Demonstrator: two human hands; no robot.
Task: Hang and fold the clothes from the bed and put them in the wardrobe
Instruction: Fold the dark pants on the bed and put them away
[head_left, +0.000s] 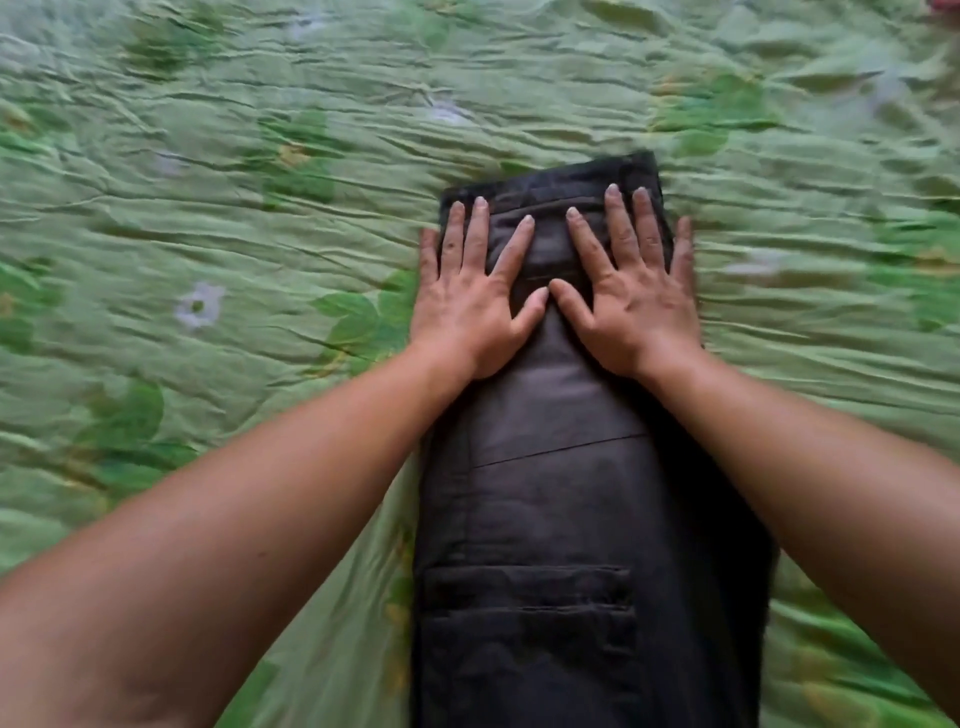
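Both hands lie flat with fingers spread on the far end of the dark trousers (561, 519): the left hand (475, 306) and the right hand (631, 306), thumbs touching at the middle of the frame. Under them is a wrinkled green bedsheet (234, 208) with leaf and flower print, filling the whole frame. These trousers are folded into a long strip from the centre to the bottom edge, with a pocket flap at the lower part.

We see a wrinkled light-green cotton bedspread (260, 234), printed with darker green leaves and pale white flowers, filling the view. At the top right corner we glimpse a small reddish patch (944, 5), too blurred to identify.
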